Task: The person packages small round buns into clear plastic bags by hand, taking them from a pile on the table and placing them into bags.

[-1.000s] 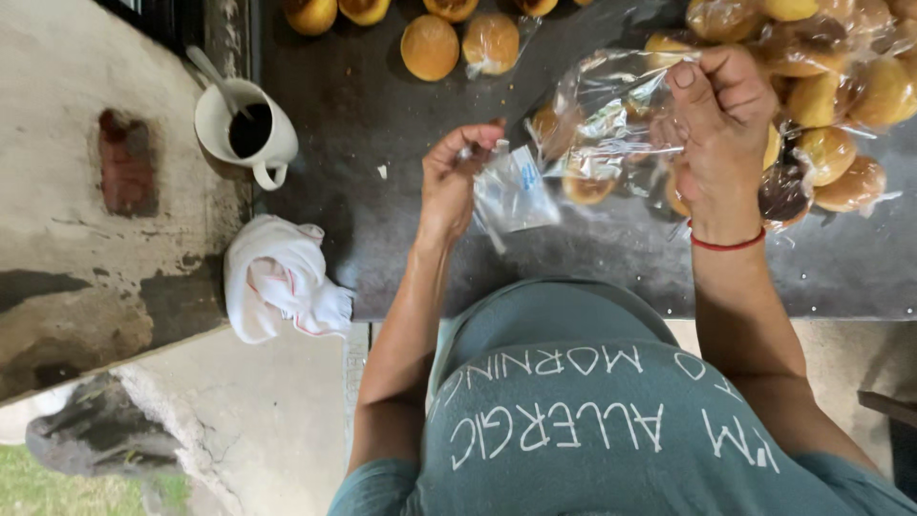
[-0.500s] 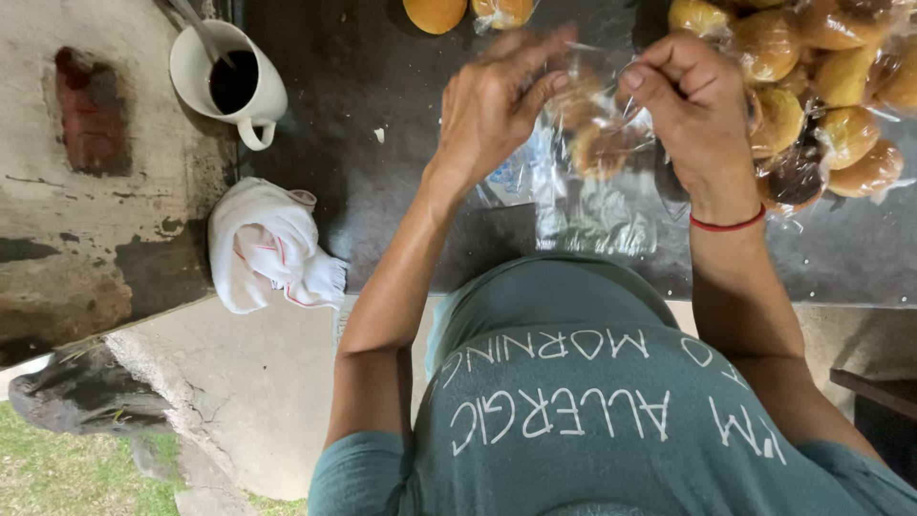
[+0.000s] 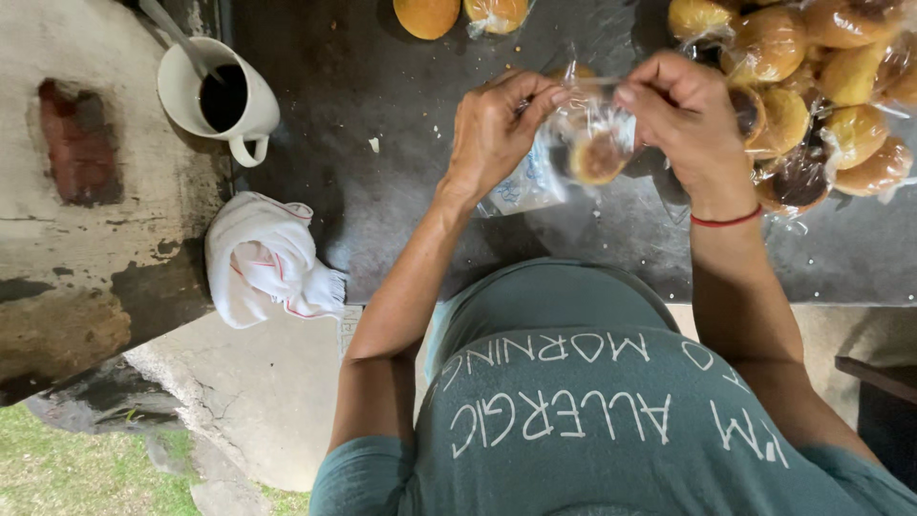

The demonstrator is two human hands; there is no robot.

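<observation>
Near the top centre of the frame, my left hand [image 3: 497, 129] and right hand [image 3: 683, 115] pinched the mouth of a clear plastic bag [image 3: 583, 143] holding one round bun [image 3: 599, 158] (fingers curled tight), above the dark table [image 3: 382, 191].

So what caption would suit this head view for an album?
Both hands, left hand and right hand, hold a clear bag with a bun over a dark table.

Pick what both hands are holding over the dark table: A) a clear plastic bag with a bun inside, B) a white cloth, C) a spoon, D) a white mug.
A: the left hand and right hand pinch the top of a clear plastic bag with a bun inside; the mug and cloth lie untouched to the left.
</observation>
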